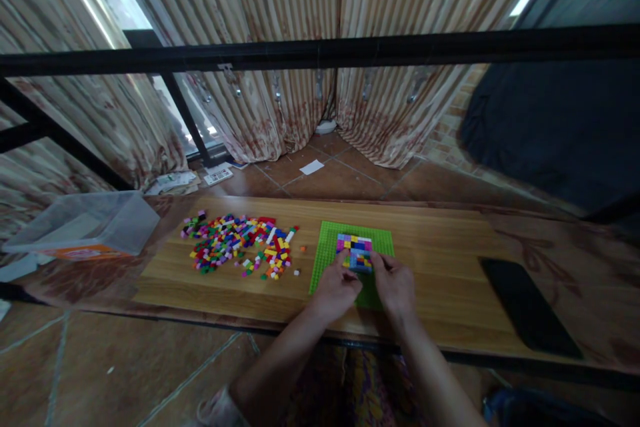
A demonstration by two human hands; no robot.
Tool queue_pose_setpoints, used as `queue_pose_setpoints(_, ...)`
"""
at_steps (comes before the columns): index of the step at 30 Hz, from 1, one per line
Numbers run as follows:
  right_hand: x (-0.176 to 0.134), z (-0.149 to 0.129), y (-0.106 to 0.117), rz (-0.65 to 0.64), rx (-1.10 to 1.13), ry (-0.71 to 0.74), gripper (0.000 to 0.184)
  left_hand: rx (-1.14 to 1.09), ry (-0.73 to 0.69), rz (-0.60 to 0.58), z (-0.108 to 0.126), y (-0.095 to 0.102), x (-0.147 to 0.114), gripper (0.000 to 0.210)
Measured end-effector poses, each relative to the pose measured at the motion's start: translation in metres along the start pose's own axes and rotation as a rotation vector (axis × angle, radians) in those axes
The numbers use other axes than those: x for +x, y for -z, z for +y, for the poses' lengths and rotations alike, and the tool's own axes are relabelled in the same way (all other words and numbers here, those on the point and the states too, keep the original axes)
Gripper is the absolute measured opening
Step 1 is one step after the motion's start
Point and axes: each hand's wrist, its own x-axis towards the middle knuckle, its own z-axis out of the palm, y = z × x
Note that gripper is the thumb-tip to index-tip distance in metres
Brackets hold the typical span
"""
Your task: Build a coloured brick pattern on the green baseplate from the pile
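A small structure of multicoloured toy bricks (355,244) stands on a bright green studded baseplate (326,240). My left hand (336,285) is closed, with its fingertips at the near left side of the brick structure. At the right side, my right hand (396,281) has its thumb and fingers drawn together against the structure's edge. Any single brick between my fingers is too small or hidden to make out. Both hands cover the near part of the baseplate. To the left lies a wide spread of loose toy bricks (225,240) in many colours.
The wooden board (440,233) carries the bricks and baseplate. A clear plastic bin (90,217) stands at the far left. A black flat panel (527,307) lies at the right. Behind runs a black metal rail (280,53) before striped curtains (295,7).
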Motion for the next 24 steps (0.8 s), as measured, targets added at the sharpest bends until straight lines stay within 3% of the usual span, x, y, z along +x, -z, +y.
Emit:
queue_pose_setpoints(10, 0.016, 0.015, -0.004, -0.027, 0.201, -0.087, 0.049, -0.040, -0.048, -0.002, -0.012, -0.001, -0.002, 0.076)
queue_pose_setpoints(24, 0.023, 0.019, -0.007, -0.001, 0.176, -0.064, 0.053, -0.255, 0.026, -0.072, -0.017, 0.005, -0.002, 0.079)
